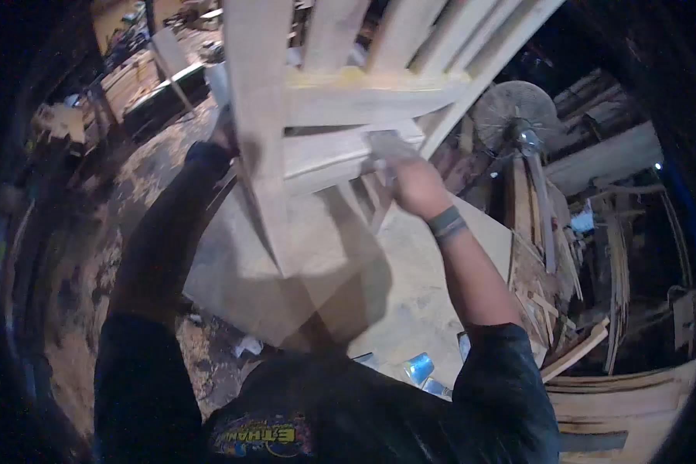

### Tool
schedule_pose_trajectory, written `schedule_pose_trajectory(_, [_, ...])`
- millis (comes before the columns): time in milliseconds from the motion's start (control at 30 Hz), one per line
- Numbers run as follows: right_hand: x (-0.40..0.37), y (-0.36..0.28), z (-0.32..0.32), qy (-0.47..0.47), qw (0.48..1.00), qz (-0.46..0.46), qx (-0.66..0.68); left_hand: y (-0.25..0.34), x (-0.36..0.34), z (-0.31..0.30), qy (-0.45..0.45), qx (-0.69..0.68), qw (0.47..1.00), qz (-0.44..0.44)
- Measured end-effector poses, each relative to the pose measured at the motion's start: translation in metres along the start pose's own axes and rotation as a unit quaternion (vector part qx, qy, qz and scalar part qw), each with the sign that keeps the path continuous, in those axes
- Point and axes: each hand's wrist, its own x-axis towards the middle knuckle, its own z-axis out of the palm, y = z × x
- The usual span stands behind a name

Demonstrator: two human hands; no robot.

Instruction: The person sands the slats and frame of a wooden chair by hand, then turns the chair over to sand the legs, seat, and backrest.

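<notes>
"What is taking up most of the view?"

"A pale, chair-like wooden frame with upright slats. It is standing directly in front of the person, and a pale, flat wooden crosspiece is running across its lower part."

"And what is lying under it?"

"A wide, pale, flat board; the frame's near post is ending in a point over it. Off to the right, a round, grey, wire-caged fan is standing among long pieces of wood."

"How are the hands working?"

"The right hand is reaching to the crosspiece, its fingers closing around a flat, greyish pad that is lying against the wood. A dark green-grey band is circling that wrist. The left hand is showing only partly beside the left post, so one cannot tell whether its fingers are wide or narrow."

"Anything smaller?"

"A shiny blue cylindrical container is lying near the person's dark shirt."
</notes>
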Motion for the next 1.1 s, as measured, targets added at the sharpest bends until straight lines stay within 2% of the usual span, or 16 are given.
schedule_pose_trajectory(100, [-0.003,0.043,0.011,0.119,0.993,-0.009,-0.010,-0.001,-0.003,-0.004,0.010,0.008,1.000,-0.011])
schedule_pose_trajectory(133, [0.003,0.010,0.006,-0.101,0.989,0.104,0.020,-0.001,-0.003,-0.005,0.008,0.009,1.000,-0.011])
schedule_pose_trajectory(167, [0.005,-0.001,0.053,-0.040,0.997,0.071,0.016,0.001,-0.001,-0.005,0.006,0.009,1.000,-0.011])
schedule_pose_trajectory(200, [0.008,-0.036,0.069,-0.016,0.999,0.028,0.002,0.001,-0.001,-0.008,0.005,0.011,1.000,-0.012])
schedule_pose_trajectory(267, [0.023,-0.099,0.048,0.058,0.997,-0.055,-0.013,-0.001,-0.008,-0.016,-0.001,0.008,1.000,-0.019])
schedule_pose_trajectory(333, [0.014,-0.061,0.037,0.083,0.990,-0.104,0.051,0.002,-0.010,-0.019,-0.008,0.009,1.000,-0.023])
schedule_pose_trajectory(400, [0.007,-0.013,0.020,0.098,0.987,-0.060,0.110,0.004,-0.010,-0.021,-0.009,0.011,1.000,-0.027])
schedule_pose_trajectory(433, [0.004,-0.001,0.008,0.099,0.985,0.012,0.139,0.004,-0.011,-0.022,-0.009,0.010,1.000,-0.027])
schedule_pose_trajectory(467, [0.000,0.008,0.002,0.137,0.949,0.082,0.273,0.004,-0.010,-0.021,-0.008,0.008,1.000,-0.027])
schedule_pose_trajectory(533, [-0.002,0.008,-0.015,0.197,0.806,0.208,0.519,0.005,-0.008,-0.023,-0.006,0.008,1.000,-0.027])
schedule_pose_trajectory(633, [0.001,-0.006,0.005,0.318,0.773,0.221,0.503,0.006,-0.011,-0.027,-0.004,0.009,1.000,-0.027])
schedule_pose_trajectory(667, [0.005,-0.002,0.023,0.372,0.791,0.229,0.428,0.007,-0.012,-0.029,-0.004,0.011,1.000,-0.027])
schedule_pose_trajectory(800, [0.012,0.015,0.049,0.511,0.791,0.262,0.213,0.008,-0.018,-0.038,-0.008,0.015,0.999,-0.031])
schedule_pose_trajectory(900, [0.001,0.004,0.035,0.419,0.813,0.292,0.281,0.004,-0.021,-0.037,-0.004,0.017,0.999,-0.035])
schedule_pose_trajectory(1000, [-0.007,0.011,0.023,0.303,0.930,0.174,0.115,0.003,-0.021,-0.035,-0.003,0.017,0.999,-0.034])
schedule_pose_trajectory(1100, [-0.012,0.014,0.010,0.158,0.975,0.154,-0.023,0.004,-0.019,-0.033,0.000,0.017,0.999,-0.032])
